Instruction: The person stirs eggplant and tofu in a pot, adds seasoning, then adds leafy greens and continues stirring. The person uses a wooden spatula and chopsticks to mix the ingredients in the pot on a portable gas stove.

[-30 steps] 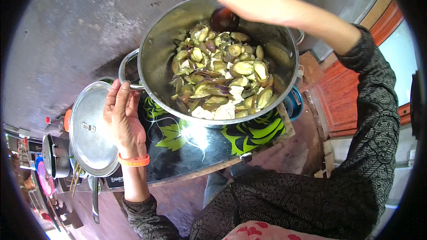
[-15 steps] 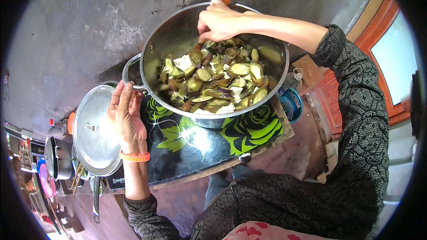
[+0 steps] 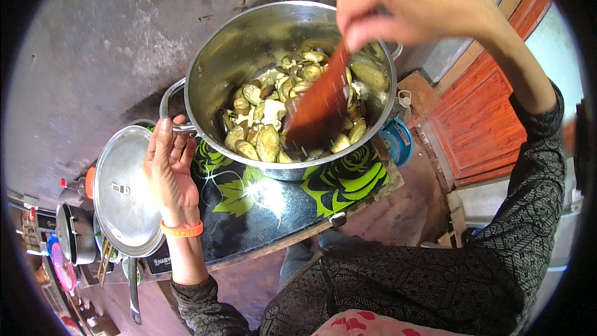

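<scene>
A large steel pot (image 3: 205,50) holds sliced eggplant (image 3: 268,143) mixed with white pieces that look like tofu. My right hand (image 3: 404,3), smeared by motion, grips a reddish-brown spatula (image 3: 320,102) above the pot. The spatula's broad blade slants down over the food and hides part of it; its tip is near or in the slices. My left hand (image 3: 173,177), with an orange wristband, is at the pot's left loop handle (image 3: 169,102). Thumb and fingers pinch the handle's lower end, palm turned toward the pot.
Under the pot is a black glass stove top (image 3: 249,230) with green flower patterns. A round steel lid (image 3: 127,180) stands beside my left hand, a long dark pan handle (image 3: 134,295) below it. Farther left are chopsticks (image 3: 104,258) and a dark pot (image 3: 78,233). A blue bucket (image 3: 398,143) stands at right.
My right hand has risen out of the pot toward the upper right, lifting the spatula so its blade shows. The pot has shifted slightly left in view; my left hand stays at its handle.
</scene>
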### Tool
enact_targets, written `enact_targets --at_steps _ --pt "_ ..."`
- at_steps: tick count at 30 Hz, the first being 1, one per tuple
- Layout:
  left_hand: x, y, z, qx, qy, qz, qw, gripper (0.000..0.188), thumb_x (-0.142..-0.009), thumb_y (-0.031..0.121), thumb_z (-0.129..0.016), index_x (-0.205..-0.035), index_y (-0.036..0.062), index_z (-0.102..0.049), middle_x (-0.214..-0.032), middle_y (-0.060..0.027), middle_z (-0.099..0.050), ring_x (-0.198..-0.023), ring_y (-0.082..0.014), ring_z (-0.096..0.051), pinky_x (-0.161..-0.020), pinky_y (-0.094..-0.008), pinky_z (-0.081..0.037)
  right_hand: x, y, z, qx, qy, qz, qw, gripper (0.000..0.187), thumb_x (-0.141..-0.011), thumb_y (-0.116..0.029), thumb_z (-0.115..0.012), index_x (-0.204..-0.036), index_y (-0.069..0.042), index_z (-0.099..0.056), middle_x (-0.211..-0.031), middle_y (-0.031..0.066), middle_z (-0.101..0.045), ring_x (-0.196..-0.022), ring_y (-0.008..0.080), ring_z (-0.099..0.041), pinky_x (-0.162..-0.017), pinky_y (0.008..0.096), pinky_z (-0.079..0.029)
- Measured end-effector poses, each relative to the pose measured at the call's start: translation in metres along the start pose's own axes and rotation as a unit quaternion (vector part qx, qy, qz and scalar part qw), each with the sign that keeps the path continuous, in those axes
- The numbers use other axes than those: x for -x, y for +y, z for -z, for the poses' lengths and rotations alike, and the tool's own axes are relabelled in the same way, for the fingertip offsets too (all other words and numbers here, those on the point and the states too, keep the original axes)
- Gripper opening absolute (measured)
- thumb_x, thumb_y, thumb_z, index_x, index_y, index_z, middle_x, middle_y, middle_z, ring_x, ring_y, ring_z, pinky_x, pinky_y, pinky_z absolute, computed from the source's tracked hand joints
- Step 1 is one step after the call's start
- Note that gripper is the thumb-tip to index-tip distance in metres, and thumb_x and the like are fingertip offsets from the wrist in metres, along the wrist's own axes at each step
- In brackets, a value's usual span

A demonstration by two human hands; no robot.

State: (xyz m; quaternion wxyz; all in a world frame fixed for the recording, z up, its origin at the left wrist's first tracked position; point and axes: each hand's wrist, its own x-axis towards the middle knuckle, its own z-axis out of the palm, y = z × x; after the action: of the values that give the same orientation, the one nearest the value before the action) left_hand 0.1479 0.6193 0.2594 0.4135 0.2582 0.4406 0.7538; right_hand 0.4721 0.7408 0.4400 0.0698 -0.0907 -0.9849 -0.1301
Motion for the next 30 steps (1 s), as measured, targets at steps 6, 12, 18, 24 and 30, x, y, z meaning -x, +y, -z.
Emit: enact_targets --at_steps 6,12,18,24,30 --pt "-0.002 -0.001 -0.006 -0.021 -0.017 0.018 0.999 0.037 -0.095 0.026 -0.070 -0.124 0.0019 -0.065 -0.100 -0.0052 -0.072 -0.084 -0.0105 -0.067 -0.076 -0.0231 -0.055 -0.017 -0.046 -0.082 0.027 -0.094 -0.017 0.995 0.010 -0.075 -0.021 -0.070 -0.071 -0.012 -0.069 -0.071 0.0005 -0.061 -0.085 0.0186 -0.058 -0.092 0.0370 -0.035" --pt "-0.007 -0.004 -0.001 -0.018 -0.039 0.022 0.999 0.039 -0.096 0.026 -0.068 -0.127 0.0020 -0.063 -0.096 -0.0031 -0.070 -0.083 -0.0105 -0.066 -0.074 -0.0233 -0.055 -0.025 -0.016 -0.103 0.128 -0.044 -0.043 0.990 0.013 -0.076 -0.025 -0.071 -0.073 -0.013 -0.067 -0.073 -0.0011 -0.061 -0.084 0.0172 -0.058 -0.084 0.0372 -0.037" --pt "-0.006 -0.002 0.003 -0.006 -0.061 0.040 0.997 0.040 -0.096 0.027 -0.068 -0.127 0.0007 -0.062 -0.101 -0.0062 -0.071 -0.089 -0.0135 -0.067 -0.079 -0.0259 -0.055 -0.042 -0.002 -0.058 0.194 -0.016 -0.119 0.974 0.028 -0.079 -0.042 -0.073 -0.070 -0.016 -0.074 -0.069 0.0054 -0.069 -0.078 0.0207 -0.064 -0.084 0.0370 -0.038" --pt "-0.002 -0.001 0.010 0.025 -0.049 0.066 0.996 0.037 -0.096 0.026 -0.067 -0.122 -0.0002 -0.064 -0.105 -0.0081 -0.070 -0.095 -0.0171 -0.067 -0.082 -0.0275 -0.055 -0.052 0.016 -0.015 0.361 -0.034 -0.122 0.924 0.025 -0.079 -0.031 -0.069 -0.067 -0.010 -0.070 -0.068 0.0058 -0.068 -0.075 0.0229 -0.064 -0.083 0.0390 -0.036" --pt "-0.007 -0.002 0.014 0.031 -0.057 0.062 0.996 0.034 -0.095 0.023 -0.068 -0.120 -0.0007 -0.067 -0.101 -0.0052 -0.069 -0.087 -0.0127 -0.063 -0.078 -0.0256 -0.051 -0.049 0.042 -0.107 0.387 -0.132 -0.104 0.906 0.013 -0.074 -0.020 -0.063 -0.064 -0.014 -0.068 -0.065 0.0060 -0.065 -0.078 0.0204 -0.064 -0.094 0.0390 -0.036"
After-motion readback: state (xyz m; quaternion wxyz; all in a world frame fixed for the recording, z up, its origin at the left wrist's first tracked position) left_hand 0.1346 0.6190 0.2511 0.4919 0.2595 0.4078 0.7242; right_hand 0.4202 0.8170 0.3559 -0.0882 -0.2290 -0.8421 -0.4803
